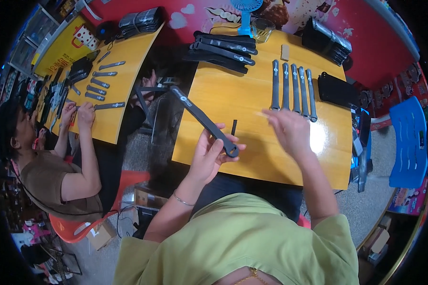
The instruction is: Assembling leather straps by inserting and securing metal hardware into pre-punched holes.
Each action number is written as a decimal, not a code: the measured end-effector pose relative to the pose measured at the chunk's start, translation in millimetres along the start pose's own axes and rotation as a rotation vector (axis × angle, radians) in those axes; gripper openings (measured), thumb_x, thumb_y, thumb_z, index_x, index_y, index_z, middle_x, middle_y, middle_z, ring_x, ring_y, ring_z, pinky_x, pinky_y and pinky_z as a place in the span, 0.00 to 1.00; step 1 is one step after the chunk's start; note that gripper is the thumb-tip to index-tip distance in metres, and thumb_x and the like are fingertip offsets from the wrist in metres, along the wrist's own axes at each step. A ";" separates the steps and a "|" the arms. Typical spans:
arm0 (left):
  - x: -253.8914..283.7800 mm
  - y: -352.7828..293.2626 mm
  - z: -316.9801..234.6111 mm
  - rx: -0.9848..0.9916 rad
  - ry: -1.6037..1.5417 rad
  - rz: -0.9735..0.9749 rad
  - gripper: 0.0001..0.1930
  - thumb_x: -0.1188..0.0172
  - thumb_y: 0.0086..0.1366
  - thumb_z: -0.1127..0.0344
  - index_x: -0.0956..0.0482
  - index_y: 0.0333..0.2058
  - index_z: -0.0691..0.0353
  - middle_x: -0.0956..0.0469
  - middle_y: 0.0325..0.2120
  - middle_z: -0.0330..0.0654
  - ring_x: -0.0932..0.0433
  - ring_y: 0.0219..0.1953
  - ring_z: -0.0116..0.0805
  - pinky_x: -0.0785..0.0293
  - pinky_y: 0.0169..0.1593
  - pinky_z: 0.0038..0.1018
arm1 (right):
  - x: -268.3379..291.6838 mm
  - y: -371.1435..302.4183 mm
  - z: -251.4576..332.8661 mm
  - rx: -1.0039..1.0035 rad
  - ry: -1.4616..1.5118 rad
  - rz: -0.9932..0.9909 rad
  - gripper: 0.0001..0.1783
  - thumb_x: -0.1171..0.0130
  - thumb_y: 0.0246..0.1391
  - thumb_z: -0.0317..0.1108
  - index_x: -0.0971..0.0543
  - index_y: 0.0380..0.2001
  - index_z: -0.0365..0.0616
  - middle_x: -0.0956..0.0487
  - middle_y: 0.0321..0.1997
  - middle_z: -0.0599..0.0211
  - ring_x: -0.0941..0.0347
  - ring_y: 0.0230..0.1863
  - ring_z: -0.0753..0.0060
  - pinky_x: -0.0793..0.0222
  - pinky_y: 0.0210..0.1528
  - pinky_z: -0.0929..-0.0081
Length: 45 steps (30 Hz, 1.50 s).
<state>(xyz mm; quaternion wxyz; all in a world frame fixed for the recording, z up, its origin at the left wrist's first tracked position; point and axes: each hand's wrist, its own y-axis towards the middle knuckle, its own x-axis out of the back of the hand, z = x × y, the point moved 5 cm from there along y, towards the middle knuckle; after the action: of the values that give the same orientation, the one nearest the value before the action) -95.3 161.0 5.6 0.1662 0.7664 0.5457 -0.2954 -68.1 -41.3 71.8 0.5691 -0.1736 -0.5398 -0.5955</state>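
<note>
Holds a long strap (200,118) at the centre of the frame, gripped near its lower right end in the left hand (208,156), with most of its length reaching past the fingers (241,147) toward the upper left, raised over the near left part of the yellow table (252,95). Looks dark grey, flat and narrow, with a rounded lower end pierced by a hole and with a pale round mark and light lettering toward the upper end. Runs nearly straight, slanting down from upper left to lower right. Has the left fingers clamped on the strap, with the thumb over its upper face and the other fingertips showing beyond its right edge. Has the right hand (292,135) over the right part of the table, just below a row of five similar straps (294,90), with blurred fingers pointing toward the upper left. Cannot tell, through the blur, the spread of the right fingers. Shows also a short black strip (234,127) near the left fingertips, a tan block (285,52) above the row, a pile of dark straps (223,47) at upper centre and a black pouch (337,90) at upper right.
</note>
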 end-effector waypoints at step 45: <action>-26.6 -14.8 -34.6 -0.817 0.770 -0.149 0.17 0.39 0.55 0.81 0.31 0.42 0.65 0.27 0.38 0.49 0.23 0.45 0.50 0.25 0.50 0.35 | -43.7 -64.4 63.7 -0.675 1.373 0.320 0.17 0.54 0.62 0.28 0.29 0.53 0.46 0.20 0.31 0.68 0.43 0.16 0.90 0.49 0.18 0.90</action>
<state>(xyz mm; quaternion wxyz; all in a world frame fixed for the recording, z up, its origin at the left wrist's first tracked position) -105.9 166.5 50.1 0.2170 0.6516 0.6897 0.2296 -137.0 18.8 29.9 0.7710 -0.0057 0.1753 -0.6122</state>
